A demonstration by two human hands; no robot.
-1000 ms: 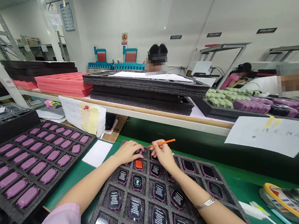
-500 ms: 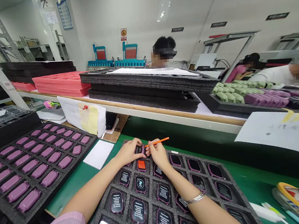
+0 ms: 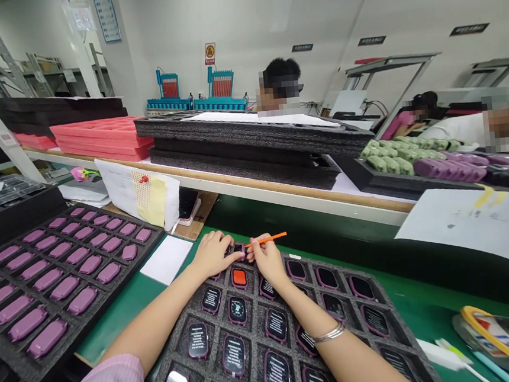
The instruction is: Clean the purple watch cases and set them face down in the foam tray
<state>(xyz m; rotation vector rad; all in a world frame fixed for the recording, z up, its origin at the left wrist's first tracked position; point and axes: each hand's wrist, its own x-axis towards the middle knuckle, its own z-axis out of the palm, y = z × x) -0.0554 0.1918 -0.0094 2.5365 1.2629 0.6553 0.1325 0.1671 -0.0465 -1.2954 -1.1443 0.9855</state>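
A black foam tray (image 3: 384, 316) full of purple-edged smartwatch bodies lies in front of me on the green belt. My left hand (image 3: 213, 255) rests at the tray's far edge, fingers curled round a watch body (image 3: 238, 249) in the back row. My right hand (image 3: 264, 256) sits right beside it, pinching a thin orange stick (image 3: 271, 238) that points to the right. One watch (image 3: 239, 276) just below the hands shows an orange screen; the others show dark screens with white text.
A second foam tray (image 3: 150, 247) of purple watch bodies sits at my left, with a white card (image 3: 166, 259) between the trays. Stacked black and pink foam trays fill the shelf behind. Tape roll (image 3: 502, 330) and swabs lie at right. Other people work beyond the shelf.
Both hands have drawn closer together at the tray's far edge, the left now on a back-row watch body. The orange stick has moved slightly left with the right hand.
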